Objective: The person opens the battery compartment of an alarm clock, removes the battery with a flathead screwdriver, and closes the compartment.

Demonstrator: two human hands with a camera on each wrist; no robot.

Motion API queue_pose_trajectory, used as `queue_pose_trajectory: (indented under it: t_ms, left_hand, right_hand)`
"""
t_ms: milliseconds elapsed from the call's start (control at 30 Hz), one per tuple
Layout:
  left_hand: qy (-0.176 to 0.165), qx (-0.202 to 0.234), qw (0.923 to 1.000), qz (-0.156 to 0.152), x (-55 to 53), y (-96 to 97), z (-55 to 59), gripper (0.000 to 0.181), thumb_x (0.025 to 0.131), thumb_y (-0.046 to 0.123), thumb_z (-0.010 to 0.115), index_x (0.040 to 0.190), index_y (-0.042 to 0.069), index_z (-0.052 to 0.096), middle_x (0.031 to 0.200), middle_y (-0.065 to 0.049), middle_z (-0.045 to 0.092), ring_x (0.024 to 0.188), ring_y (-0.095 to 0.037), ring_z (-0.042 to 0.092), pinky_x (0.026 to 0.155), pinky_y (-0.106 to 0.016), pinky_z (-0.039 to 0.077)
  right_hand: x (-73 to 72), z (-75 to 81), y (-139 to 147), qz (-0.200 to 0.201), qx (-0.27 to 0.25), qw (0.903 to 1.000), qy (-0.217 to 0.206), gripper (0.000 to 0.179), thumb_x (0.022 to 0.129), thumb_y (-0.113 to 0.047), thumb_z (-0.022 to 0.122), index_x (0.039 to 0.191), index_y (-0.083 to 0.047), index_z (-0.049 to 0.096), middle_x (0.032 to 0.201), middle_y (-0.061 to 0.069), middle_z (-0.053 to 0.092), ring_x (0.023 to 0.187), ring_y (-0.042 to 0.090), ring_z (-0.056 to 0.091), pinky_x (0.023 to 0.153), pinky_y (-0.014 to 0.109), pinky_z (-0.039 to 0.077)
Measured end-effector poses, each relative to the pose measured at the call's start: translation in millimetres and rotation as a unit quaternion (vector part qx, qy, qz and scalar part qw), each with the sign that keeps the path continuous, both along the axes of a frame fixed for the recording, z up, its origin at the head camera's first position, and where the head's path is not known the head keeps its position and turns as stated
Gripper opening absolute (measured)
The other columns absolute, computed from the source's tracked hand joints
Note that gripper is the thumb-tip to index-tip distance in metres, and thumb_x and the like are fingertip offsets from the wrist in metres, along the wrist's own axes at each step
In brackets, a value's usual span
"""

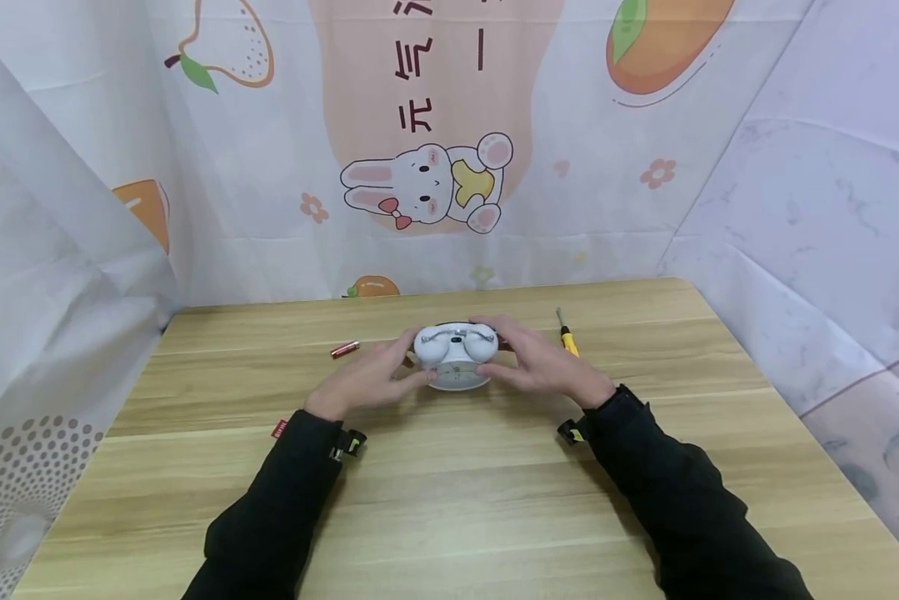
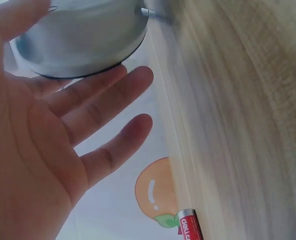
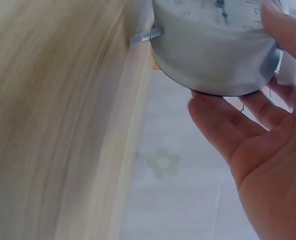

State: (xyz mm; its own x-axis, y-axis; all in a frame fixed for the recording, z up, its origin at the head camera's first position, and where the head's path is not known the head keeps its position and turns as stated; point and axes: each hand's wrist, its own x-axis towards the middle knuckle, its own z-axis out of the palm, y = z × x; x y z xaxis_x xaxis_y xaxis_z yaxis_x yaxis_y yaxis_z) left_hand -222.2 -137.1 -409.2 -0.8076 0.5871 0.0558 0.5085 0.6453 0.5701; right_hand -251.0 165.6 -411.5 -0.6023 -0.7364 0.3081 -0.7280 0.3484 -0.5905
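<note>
A white twin-bell alarm clock point(image 1: 457, 377) is at the far middle of the wooden table, its bells and top handle facing up towards the head camera. My left hand point(image 1: 368, 377) holds its left side, thumb at the front rim and fingers reaching behind. On the opposite side my right hand point(image 1: 541, 362) grips it the same way, thumb over the edge of the dial. A short metal foot point(image 3: 147, 36) sticks out from the casing in the right wrist view. The back of the clock is hidden in the head view.
A red battery point(image 1: 345, 349) lies left of the clock. To the right is a screwdriver point(image 1: 567, 337) with a yellow handle, behind the right wrist. A small red tag point(image 1: 279, 428) shows beside the left sleeve. A printed curtain point(image 1: 254, 208) hangs along the table's far edge.
</note>
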Motion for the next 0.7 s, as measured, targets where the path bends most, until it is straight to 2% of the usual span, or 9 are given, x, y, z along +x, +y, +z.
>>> queue_pose_trajectory:
  t_ms: [200, 433, 533, 700]
  left_hand:
    - [-0.034, 0.006, 0.9994, 0.005, -1.5, -2.7, -0.6, 0.072, 0.100, 0.057, 0.056, 0.156, 0.019, 0.032, 0.121, 0.004, 0.064, 0.105, -0.010, 0.062, 0.086, -0.032, 0.053]
    - [-0.040, 0.004, 0.9991, 0.009, -2.5, 2.0, 0.6, 0.075, 0.102, 0.059, 0.050, 0.159, 0.016, 0.026, 0.128, 0.000, 0.062, 0.111, -0.013, 0.060, 0.089, -0.034, 0.052]
    - [-0.041, 0.002, 0.9991, 0.014, -2.2, 3.2, 0.7, 0.077, 0.102, 0.061, 0.046, 0.161, 0.018, 0.022, 0.130, 0.001, 0.060, 0.113, -0.012, 0.058, 0.094, -0.035, 0.050]
    - [-0.039, -0.008, 0.9991, 0.017, -0.9, 4.1, -1.0, 0.080, 0.102, 0.066, 0.037, 0.164, 0.020, 0.013, 0.147, -0.001, 0.050, 0.124, -0.013, 0.051, 0.108, -0.039, 0.041]
  right_hand:
    - [-0.6, -0.9, -2.7, -0.012, -0.014, 0.9980, -0.061, 0.070, 0.099, -0.033, 0.068, 0.156, -0.011, 0.034, 0.140, 0.004, 0.054, 0.115, 0.017, 0.062, 0.095, 0.041, 0.054]
    - [0.4, -1.5, 0.6, -0.038, 0.010, 0.9971, -0.065, 0.092, 0.093, -0.035, 0.076, 0.162, -0.013, 0.019, 0.139, 0.009, 0.055, 0.111, 0.022, 0.064, 0.093, 0.039, 0.054]
    - [1.2, -2.3, 0.9, -0.045, 0.013, 0.9954, -0.084, 0.096, 0.093, -0.035, 0.075, 0.163, -0.012, 0.013, 0.133, 0.009, 0.058, 0.109, 0.022, 0.065, 0.094, 0.040, 0.054]
    - [2.2, -1.1, 1.0, -0.054, 0.020, 0.9920, -0.113, 0.095, 0.096, -0.036, 0.073, 0.164, -0.013, 0.010, 0.120, 0.007, 0.063, 0.105, 0.020, 0.066, 0.089, 0.040, 0.056]
